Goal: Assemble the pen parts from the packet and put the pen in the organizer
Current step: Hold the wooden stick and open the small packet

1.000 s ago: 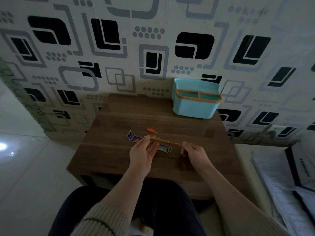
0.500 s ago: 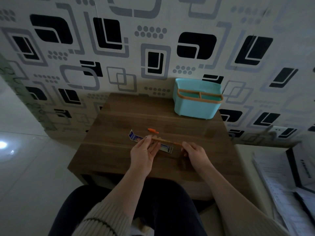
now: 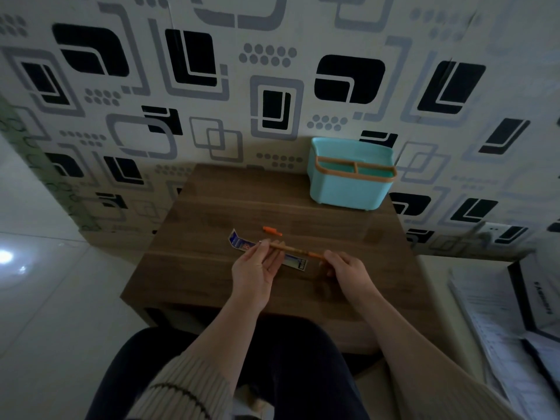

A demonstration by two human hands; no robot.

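Observation:
An orange pen barrel [image 3: 295, 250] hangs just above the wooden table [image 3: 212, 268]. My left hand [image 3: 256, 269] pinches its left end between thumb and fingertips. Its right, orange-tipped end is pinched by my right hand [image 3: 345, 269]. The blue and white packet [image 3: 242, 244] lies flat under the pen and partly under my left hand. A small orange pen cap [image 3: 272, 230] lies on the table just behind the pen. The teal organizer [image 3: 348, 189] with an orange rim stands at the table's back right corner, its compartments showing nothing inside.
A patterned wall rises straight behind the table. Stacks of papers [image 3: 500, 328] and a dark folder [image 3: 536, 298] lie on a surface to the right. White tiled floor lies to the left. My dark-clothed lap [image 3: 272, 374] is below the table's front edge.
Both hands keep the same hold on the pen. Nothing on the table has visibly shifted.

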